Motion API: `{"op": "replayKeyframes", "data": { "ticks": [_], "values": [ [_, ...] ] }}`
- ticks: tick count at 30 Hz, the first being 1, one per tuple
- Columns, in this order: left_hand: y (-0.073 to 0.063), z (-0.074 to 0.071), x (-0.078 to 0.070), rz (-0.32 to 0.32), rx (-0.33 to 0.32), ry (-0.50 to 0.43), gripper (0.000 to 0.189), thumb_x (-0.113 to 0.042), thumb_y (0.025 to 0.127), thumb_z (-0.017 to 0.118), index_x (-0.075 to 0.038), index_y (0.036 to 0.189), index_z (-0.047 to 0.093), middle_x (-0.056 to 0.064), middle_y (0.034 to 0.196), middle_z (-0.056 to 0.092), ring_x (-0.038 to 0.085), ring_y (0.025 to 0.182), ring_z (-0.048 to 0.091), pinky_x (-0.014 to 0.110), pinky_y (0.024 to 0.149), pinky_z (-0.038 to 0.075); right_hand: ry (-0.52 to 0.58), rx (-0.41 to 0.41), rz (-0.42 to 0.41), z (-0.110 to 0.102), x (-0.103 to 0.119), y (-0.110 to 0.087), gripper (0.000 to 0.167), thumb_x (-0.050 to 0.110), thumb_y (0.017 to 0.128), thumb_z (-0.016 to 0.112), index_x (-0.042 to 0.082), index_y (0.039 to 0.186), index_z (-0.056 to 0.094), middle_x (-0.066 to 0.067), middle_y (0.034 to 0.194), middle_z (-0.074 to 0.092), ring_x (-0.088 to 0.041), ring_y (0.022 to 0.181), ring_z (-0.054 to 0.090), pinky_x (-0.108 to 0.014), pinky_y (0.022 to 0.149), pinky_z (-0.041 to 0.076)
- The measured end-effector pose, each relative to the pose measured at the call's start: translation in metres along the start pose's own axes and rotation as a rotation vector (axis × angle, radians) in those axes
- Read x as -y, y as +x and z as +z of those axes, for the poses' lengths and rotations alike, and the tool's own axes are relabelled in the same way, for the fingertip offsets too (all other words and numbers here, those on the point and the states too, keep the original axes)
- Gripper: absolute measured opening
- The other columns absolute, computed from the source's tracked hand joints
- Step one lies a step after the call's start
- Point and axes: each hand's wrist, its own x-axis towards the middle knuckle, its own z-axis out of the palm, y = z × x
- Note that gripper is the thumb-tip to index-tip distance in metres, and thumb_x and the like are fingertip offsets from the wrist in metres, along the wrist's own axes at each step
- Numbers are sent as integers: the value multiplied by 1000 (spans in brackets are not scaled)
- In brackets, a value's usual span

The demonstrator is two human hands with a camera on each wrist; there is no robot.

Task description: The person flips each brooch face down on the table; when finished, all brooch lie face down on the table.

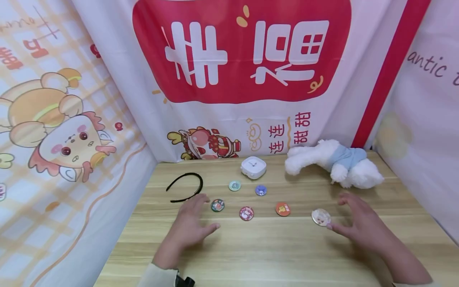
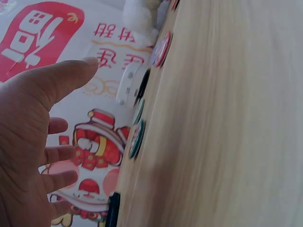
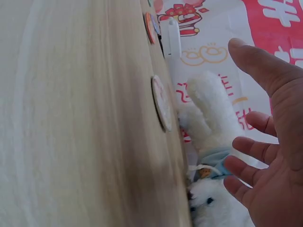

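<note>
My left hand hovers over the left of the table, fingers spread and holding nothing. It is nearest the dark green round badge and the black headband. My right hand holds nothing either, its thumb close to the cream round badge. In the right wrist view a gap shows between the hand and that badge. Between the hands lie a red badge and an orange badge. Behind them are a mint badge and a blue-purple badge.
A small white square clock stands at the back of the wooden table. To its right lies a white plush toy in a blue garment. Printed cloth hangs behind the table and along both sides.
</note>
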Motion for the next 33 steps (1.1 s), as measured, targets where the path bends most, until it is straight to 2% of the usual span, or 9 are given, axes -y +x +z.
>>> {"op": "replayKeyframes", "data": {
  "ticks": [4,8,12,16,25,28,30,33],
  "values": [
    [6,5,-11,9,32,-17,85,-58,87,88,-17,154,54,11,170,45,36,161,37,65,133,26,12,29,43,0,-6,3,71,46,82,96,6,127,60,-25,155,56,-52,137,55,-63,107,47],
    [12,11,-16,-13,51,-49,86,-57,87,88,-20,157,54,7,172,44,32,162,36,61,135,24,47,59,73,0,-12,4,67,47,83,95,7,127,63,-24,155,58,-56,128,63,-70,102,51],
    [17,21,-19,-28,81,-100,82,-55,88,88,-21,156,56,5,173,43,31,162,36,59,135,24,84,85,105,0,-16,4,64,47,85,94,10,128,66,-22,153,61,-58,125,64,-73,101,53],
    [21,30,-26,-11,104,-143,78,-55,89,87,-21,154,59,3,171,46,31,161,39,58,134,27,121,107,133,1,-20,5,60,45,86,94,12,129,67,-21,152,63,-58,127,64,-73,102,53],
    [34,42,-40,0,128,-182,72,-54,91,85,-25,151,59,1,170,47,29,159,40,56,132,34,149,170,158,2,-27,7,55,44,90,91,13,130,71,-19,156,62,-52,133,63,-67,107,54],
    [37,44,-44,8,141,-201,70,-51,92,86,-24,151,59,3,171,47,30,160,39,56,132,33,139,163,139,2,-26,7,49,42,90,91,14,126,73,-16,155,64,-49,133,65,-57,107,57],
    [39,45,-47,12,146,-213,70,-49,92,86,-23,151,60,4,170,47,29,160,39,55,133,32,127,152,123,3,-26,8,43,40,90,91,17,122,75,-14,153,66,-44,132,67,-41,106,58],
    [41,47,-50,33,149,-211,70,-50,92,85,-22,151,59,4,170,48,30,160,39,55,133,31,121,148,101,5,-26,9,38,40,89,92,20,118,77,-11,150,68,-40,132,68,-19,103,51]
  ]
}}
